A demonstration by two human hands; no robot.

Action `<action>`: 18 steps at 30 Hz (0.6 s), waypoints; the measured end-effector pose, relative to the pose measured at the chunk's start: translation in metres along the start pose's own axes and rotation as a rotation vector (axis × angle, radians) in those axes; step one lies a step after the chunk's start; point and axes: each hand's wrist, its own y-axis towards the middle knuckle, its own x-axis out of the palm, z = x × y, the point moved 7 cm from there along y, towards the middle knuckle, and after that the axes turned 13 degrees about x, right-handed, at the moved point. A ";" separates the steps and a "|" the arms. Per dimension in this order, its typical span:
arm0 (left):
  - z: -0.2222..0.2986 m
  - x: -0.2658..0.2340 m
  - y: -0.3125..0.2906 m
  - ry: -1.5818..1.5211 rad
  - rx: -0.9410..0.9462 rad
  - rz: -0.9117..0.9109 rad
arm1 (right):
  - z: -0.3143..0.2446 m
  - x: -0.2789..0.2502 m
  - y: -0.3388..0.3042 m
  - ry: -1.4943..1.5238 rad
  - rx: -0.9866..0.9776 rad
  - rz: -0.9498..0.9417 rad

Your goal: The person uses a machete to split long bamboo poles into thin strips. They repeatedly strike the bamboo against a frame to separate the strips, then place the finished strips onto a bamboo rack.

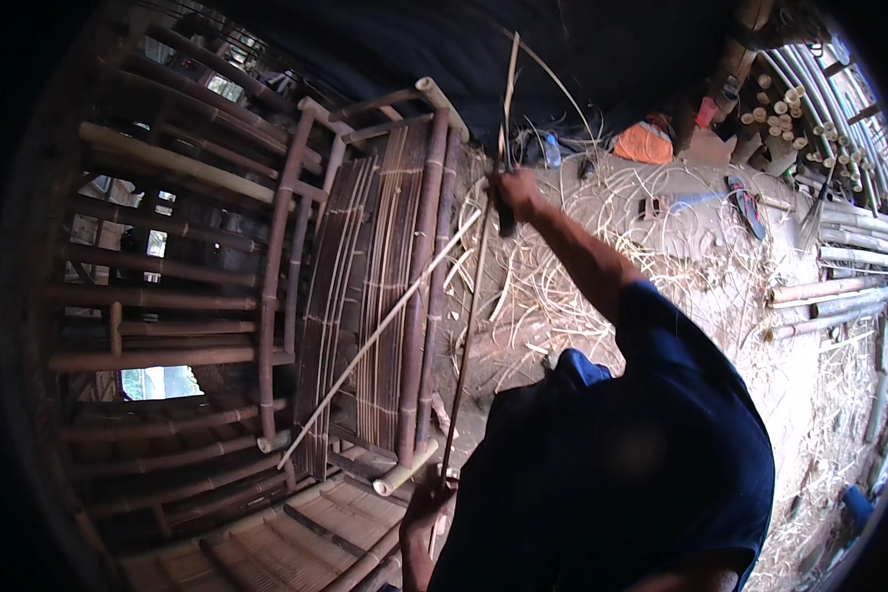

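1. One large bamboo furniture frame (266,296), dark and slatted, is seen filling the left half of the view.
2. Pale bamboo shavings (582,266) are spread over the dirt ground to its right, with cut bamboo poles (829,247) stacked beyond.
3. A long thin bamboo strip (474,296) is held upright between both hands, just beside the frame.
4. The right hand (511,192) is closed around the strip's upper part.
5. The left hand (426,503) is gripped on its lower end.

bamboo furniture (365,286) left | shavings (661,247) right | poles (839,227) far right
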 end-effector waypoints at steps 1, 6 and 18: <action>0.002 -0.003 0.009 0.192 0.138 0.065 | -0.015 -0.001 0.007 0.105 0.030 -0.064; 0.068 -0.009 0.113 -0.354 -0.021 0.172 | -0.050 -0.012 -0.045 -1.189 -0.656 0.502; 0.100 -0.033 0.165 0.398 0.331 0.442 | 0.080 0.065 -0.146 -1.411 -0.873 0.066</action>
